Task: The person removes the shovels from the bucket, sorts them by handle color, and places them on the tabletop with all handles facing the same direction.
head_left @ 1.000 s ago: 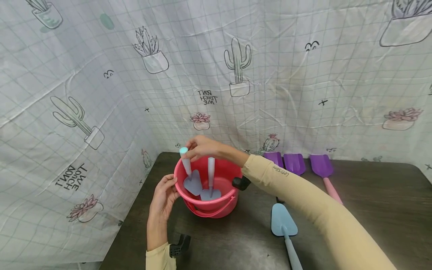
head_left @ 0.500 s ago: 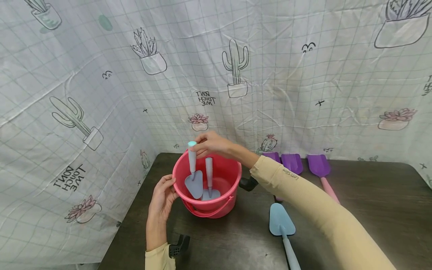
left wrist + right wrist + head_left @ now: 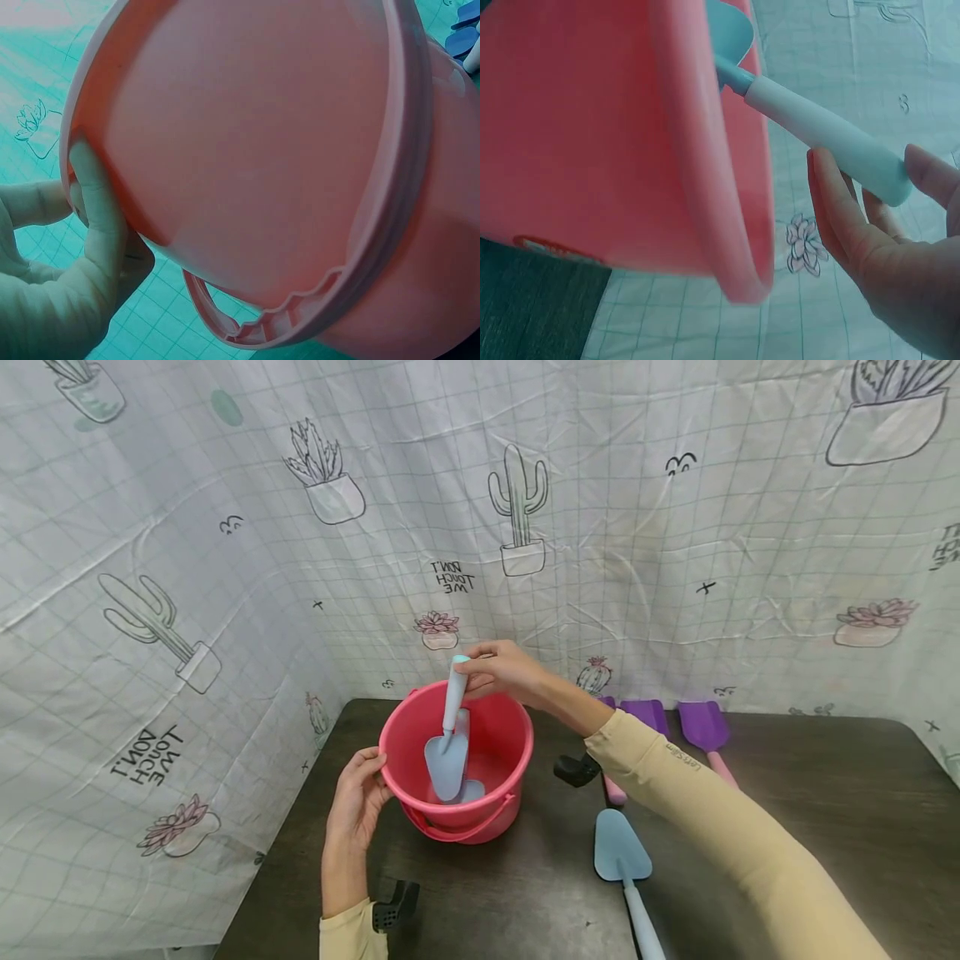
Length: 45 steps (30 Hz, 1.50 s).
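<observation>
A red bucket [image 3: 497,735] stands on the dark table, its carry handle hanging at the front. My left hand [image 3: 356,797] grips its left rim; in the left wrist view the thumb and fingers [image 3: 97,202] are on both sides of the rim. With my right hand [image 3: 510,672] I pinch the pale end of a blue-grey trowel [image 3: 447,768], its blade down inside the bucket. The right wrist view shows my fingertips around the trowel's handle [image 3: 825,135]. Behind it a second trowel [image 3: 472,791] stands in the bucket, partly hidden.
On the table [image 3: 487,910], right of the bucket, lies a light blue trowel [image 3: 622,847]. Behind my right arm are several purple shovels [image 3: 703,724] with pink handles, partly covered. A cactus-print cloth [image 3: 600,568] hangs close behind the table.
My right hand has carried the trowel from the bucket's left side to its middle, moving right and slightly up. My left hand has stayed on the rim.
</observation>
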Each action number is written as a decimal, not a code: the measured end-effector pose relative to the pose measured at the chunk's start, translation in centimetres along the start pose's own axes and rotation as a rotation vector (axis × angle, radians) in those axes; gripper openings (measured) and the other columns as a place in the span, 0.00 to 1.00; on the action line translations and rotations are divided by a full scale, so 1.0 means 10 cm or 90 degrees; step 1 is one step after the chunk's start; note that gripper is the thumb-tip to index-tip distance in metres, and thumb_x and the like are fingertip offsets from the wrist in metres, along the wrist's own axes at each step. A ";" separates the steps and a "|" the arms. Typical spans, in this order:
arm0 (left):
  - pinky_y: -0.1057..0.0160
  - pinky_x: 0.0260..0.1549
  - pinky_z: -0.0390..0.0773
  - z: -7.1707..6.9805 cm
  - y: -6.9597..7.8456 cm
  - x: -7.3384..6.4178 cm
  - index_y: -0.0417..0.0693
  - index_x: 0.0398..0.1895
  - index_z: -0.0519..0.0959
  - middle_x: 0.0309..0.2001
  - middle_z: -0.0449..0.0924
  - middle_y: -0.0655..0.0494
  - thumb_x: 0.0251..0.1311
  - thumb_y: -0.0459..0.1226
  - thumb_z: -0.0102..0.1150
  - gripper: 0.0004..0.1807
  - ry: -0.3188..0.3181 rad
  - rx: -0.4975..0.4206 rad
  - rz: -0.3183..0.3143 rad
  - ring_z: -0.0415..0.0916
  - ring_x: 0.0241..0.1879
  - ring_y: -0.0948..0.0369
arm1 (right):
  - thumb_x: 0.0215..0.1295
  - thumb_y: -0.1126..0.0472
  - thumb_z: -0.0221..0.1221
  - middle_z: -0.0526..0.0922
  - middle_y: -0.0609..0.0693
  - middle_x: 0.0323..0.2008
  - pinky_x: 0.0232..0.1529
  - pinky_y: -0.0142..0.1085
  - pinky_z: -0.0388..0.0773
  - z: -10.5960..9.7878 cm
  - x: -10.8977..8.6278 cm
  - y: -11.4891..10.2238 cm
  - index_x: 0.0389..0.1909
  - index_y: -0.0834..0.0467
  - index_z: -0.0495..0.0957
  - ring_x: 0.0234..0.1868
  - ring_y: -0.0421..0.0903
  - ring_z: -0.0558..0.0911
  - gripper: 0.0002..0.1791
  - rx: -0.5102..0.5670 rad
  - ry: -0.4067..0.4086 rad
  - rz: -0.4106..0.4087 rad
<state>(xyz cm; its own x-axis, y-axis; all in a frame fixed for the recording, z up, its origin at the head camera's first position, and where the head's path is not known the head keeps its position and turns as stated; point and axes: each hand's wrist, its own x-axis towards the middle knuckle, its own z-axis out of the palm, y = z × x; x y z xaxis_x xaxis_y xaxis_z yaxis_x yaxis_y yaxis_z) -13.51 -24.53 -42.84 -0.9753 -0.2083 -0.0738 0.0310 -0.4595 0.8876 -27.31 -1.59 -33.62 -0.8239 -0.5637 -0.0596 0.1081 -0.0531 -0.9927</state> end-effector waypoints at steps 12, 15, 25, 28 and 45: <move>0.64 0.29 0.81 0.01 0.00 0.00 0.37 0.45 0.66 0.40 0.72 0.46 0.68 0.28 0.45 0.06 -0.016 -0.022 -0.017 0.77 0.33 0.59 | 0.64 0.66 0.58 0.81 0.58 0.32 0.50 0.58 0.74 -0.31 -0.17 -0.05 0.42 0.67 0.72 0.32 0.53 0.85 0.10 0.055 0.053 -0.004; 0.64 0.28 0.81 0.00 0.00 0.00 0.38 0.44 0.67 0.39 0.73 0.47 0.68 0.28 0.45 0.05 -0.012 -0.022 -0.016 0.77 0.31 0.60 | 0.66 0.65 0.56 0.80 0.59 0.32 0.47 0.56 0.76 -0.36 -0.20 -0.05 0.41 0.69 0.71 0.32 0.54 0.85 0.10 0.056 0.068 -0.005; 0.64 0.30 0.82 0.01 0.00 0.00 0.39 0.43 0.67 0.38 0.74 0.48 0.69 0.29 0.44 0.04 -0.003 -0.020 -0.013 0.77 0.30 0.60 | 0.59 0.65 0.50 0.75 0.62 0.38 0.46 0.54 0.78 -0.50 -0.27 0.00 0.25 0.64 0.71 0.39 0.58 0.82 0.07 0.097 0.093 0.007; 0.64 0.30 0.82 0.01 0.00 0.00 0.39 0.43 0.67 0.39 0.74 0.48 0.69 0.30 0.44 0.04 -0.001 -0.017 -0.014 0.77 0.31 0.59 | 0.60 0.65 0.48 0.70 0.62 0.42 0.48 0.56 0.76 -0.53 -0.32 0.01 0.21 0.62 0.70 0.45 0.62 0.79 0.10 0.113 0.089 0.020; 0.64 0.32 0.82 0.01 0.00 0.00 0.39 0.45 0.67 0.42 0.71 0.44 0.68 0.30 0.46 0.05 -0.003 -0.011 -0.017 0.77 0.33 0.58 | 0.66 0.68 0.43 0.67 0.58 0.43 0.52 0.53 0.74 -0.71 -0.56 0.09 0.25 0.63 0.75 0.49 0.56 0.74 0.14 0.240 0.057 0.073</move>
<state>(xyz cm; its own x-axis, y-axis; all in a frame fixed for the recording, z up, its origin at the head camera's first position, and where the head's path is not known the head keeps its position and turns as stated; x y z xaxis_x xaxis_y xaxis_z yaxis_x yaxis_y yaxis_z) -13.53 -24.44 -42.85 -0.9767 -0.1920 -0.0958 0.0083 -0.4798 0.8773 -26.56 7.37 -34.93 -0.8384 -0.5098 -0.1927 0.3845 -0.3027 -0.8721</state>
